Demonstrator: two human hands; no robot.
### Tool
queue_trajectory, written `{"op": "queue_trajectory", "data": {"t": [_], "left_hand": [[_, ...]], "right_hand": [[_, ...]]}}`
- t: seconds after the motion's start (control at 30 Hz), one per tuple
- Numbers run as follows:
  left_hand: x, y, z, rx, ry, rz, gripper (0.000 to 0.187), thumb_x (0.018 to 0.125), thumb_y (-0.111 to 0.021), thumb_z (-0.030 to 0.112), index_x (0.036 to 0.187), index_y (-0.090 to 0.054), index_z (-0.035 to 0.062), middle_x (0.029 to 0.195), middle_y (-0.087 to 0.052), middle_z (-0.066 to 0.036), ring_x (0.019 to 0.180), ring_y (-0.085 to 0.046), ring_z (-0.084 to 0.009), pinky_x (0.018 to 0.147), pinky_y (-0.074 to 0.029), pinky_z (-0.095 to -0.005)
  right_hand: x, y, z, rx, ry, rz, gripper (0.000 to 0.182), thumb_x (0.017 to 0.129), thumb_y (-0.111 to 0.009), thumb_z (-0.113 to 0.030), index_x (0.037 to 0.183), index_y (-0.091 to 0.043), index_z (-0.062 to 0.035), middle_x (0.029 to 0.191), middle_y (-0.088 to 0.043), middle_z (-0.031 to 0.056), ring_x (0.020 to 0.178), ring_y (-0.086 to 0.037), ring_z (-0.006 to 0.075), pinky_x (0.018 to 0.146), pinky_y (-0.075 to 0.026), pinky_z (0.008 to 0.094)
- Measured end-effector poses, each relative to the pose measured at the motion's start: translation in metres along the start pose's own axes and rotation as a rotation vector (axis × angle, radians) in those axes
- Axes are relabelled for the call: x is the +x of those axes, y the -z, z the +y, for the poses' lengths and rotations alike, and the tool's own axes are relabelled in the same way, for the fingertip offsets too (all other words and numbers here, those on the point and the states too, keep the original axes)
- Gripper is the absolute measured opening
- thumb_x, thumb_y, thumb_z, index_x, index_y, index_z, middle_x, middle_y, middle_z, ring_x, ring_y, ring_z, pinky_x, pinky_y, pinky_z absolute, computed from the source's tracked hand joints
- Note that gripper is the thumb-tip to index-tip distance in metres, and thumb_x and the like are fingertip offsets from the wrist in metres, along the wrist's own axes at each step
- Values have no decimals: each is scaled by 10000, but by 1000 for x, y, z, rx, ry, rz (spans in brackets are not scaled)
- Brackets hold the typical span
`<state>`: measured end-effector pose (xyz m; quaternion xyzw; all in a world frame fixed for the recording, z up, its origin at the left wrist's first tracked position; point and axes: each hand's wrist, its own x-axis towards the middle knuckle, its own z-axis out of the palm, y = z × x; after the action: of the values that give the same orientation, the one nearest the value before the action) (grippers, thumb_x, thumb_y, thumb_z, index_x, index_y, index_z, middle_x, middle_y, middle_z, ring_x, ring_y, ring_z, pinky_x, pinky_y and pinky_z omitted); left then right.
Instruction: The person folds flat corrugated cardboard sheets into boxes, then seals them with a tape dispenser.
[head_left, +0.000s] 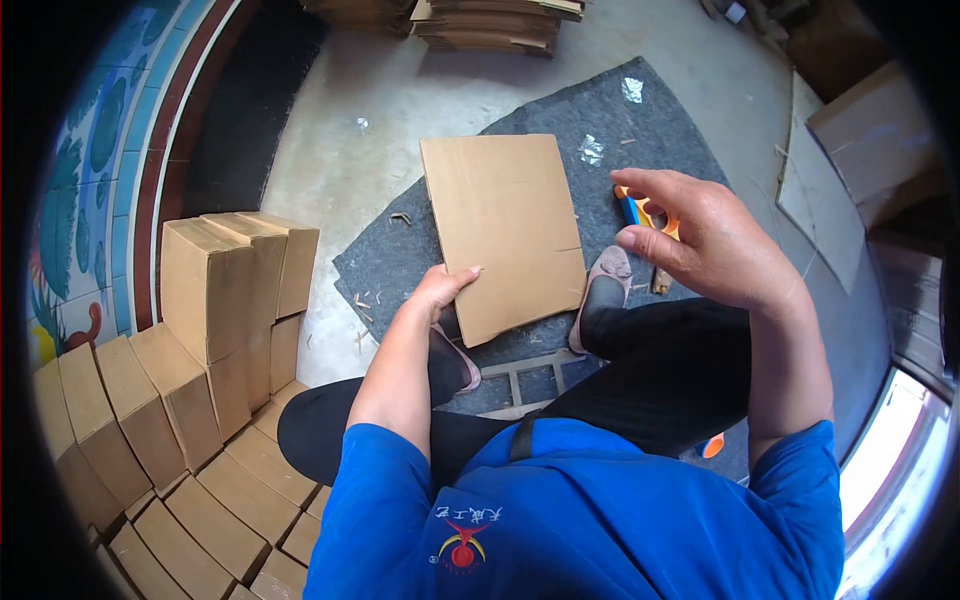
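Note:
My left hand (pixel 447 289) grips the lower left edge of a flat brown cardboard piece (pixel 510 230), its thumb on top. The cardboard is tilted a little above the dark grey mat and the floor. To its right, my right hand (pixel 690 225) is raised with thumb and fingers apart and nothing between them. Just beyond the right hand's fingertips, partly hidden by them, lies an orange and blue object (pixel 628 206) with loop-like parts. A small wooden piece (pixel 661 281) shows below it, near my right shoe (pixel 611 268).
Stacked cardboard boxes (pixel 205 290) fill the left side. Flattened cardboard (pixel 490 28) is piled at the top. The grey mat (pixel 660 120) carries scraps and foil bits (pixel 591 150). A slatted frame (pixel 515 386) is between my feet. A large box (pixel 870 130) stands at right.

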<state>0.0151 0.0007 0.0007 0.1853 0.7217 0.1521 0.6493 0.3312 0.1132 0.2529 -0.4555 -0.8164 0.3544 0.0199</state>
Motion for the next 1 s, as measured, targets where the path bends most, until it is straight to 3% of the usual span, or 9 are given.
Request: {"op": "queue_trajectory", "data": {"t": [0.1,0.23,0.3,0.33,0.57,0.67,0.77,0.83,1.0], "left_hand": [[-38,-20,35,54,-313,81,353,903,-700,246,1149,-672,-7,1035,-737,-134,910,-702,-208,806,-546,-353],[-119,-65,53,504,-654,398,401,917,-567,210,1272,-586,25,1013,-687,-288,971,-653,-475,876,-517,-520],[-129,-83,47,548,-584,410,422,902,-595,194,1282,-548,15,1028,-693,-278,1016,-661,-436,892,-520,-489],[-120,-86,37,614,-597,356,600,910,-551,224,1443,-363,25,974,-672,-336,948,-647,-512,883,-506,-556],[-98,-99,13,646,-485,358,632,982,-488,449,1405,-433,-18,1040,-667,-337,1009,-635,-510,900,-503,-536],[-66,-87,-1,236,-665,273,709,980,-483,603,1335,-550,-7,1145,-680,-246,1035,-664,-416,894,-512,-425],[-67,-83,0,-419,-360,-73,599,956,-594,561,1353,-579,112,1181,-643,-39,851,-643,-185,766,-522,-317],[-50,-73,-16,-393,-185,85,607,950,-601,562,1351,-580,107,1075,-639,-16,725,-557,-106,642,-477,-260],[-68,-80,-27,-311,-445,212,630,933,-639,547,1362,-573,89,991,-627,9,742,-510,-78,625,-431,-229]], "right_hand": [[14,-14,8,76,-66,17,504,942,-677,-283,1358,-560,-23,1195,-676,197,1106,-662,305,921,-544,412],[33,-51,3,55,-85,-95,522,916,-631,-377,1315,-607,-41,1169,-686,204,1108,-657,341,982,-506,424],[46,-86,3,78,-91,-187,544,917,-627,-414,1316,-608,-44,1192,-677,204,1148,-635,344,1005,-490,418],[53,-108,6,103,-75,-187,552,919,-620,-435,1309,-614,-45,1205,-672,204,1164,-626,346,1008,-487,419],[79,-165,10,119,-191,-273,626,900,-621,-554,1302,-632,-74,1239,-660,202,1164,-628,343,996,-488,426],[92,-175,25,141,-147,-164,764,817,-715,-593,1329,-605,-36,1244,-659,213,1184,-623,340,1011,-478,425],[96,-176,39,403,-211,-216,892,738,-824,-553,1383,-547,-2,1167,-686,214,990,-696,281,870,-542,380],[96,-167,44,441,-240,-265,908,740,-852,-500,1444,-494,-52,1062,-711,170,770,-699,199,618,-544,318],[86,-157,45,543,-310,-338,881,793,-806,-516,1489,-444,-115,1100,-686,139,843,-676,197,695,-517,340]]}}
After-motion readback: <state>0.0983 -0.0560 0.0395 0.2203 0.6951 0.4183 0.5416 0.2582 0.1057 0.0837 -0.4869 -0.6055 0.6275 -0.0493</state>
